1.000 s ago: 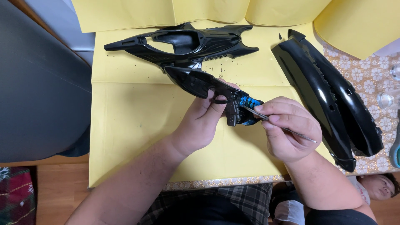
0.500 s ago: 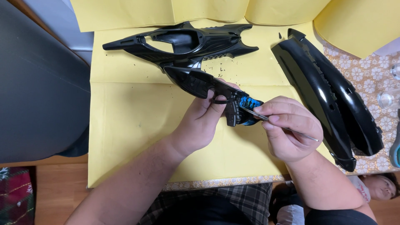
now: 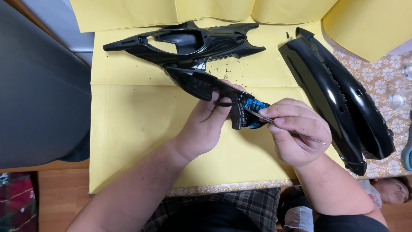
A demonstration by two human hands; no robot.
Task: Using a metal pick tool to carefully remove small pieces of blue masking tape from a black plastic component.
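My left hand (image 3: 206, 126) grips a black plastic model part (image 3: 201, 83) with a pointed front, holding it up over the yellow paper (image 3: 137, 124). At the part's near end sits a blue piece (image 3: 255, 105). My right hand (image 3: 294, 133) pinches a thin metal tool (image 3: 279, 125) whose tip touches the part beside the blue piece. Both hands work close together above the middle of the paper.
A long black hollow frame (image 3: 184, 43) lies at the back of the paper. Two glossy black curved shells (image 3: 339, 94) lie at the right, partly on a flowered tablecloth (image 3: 386, 81). A dark grey surface (image 3: 38, 90) fills the left. More yellow sheets (image 3: 369, 25) lie behind.
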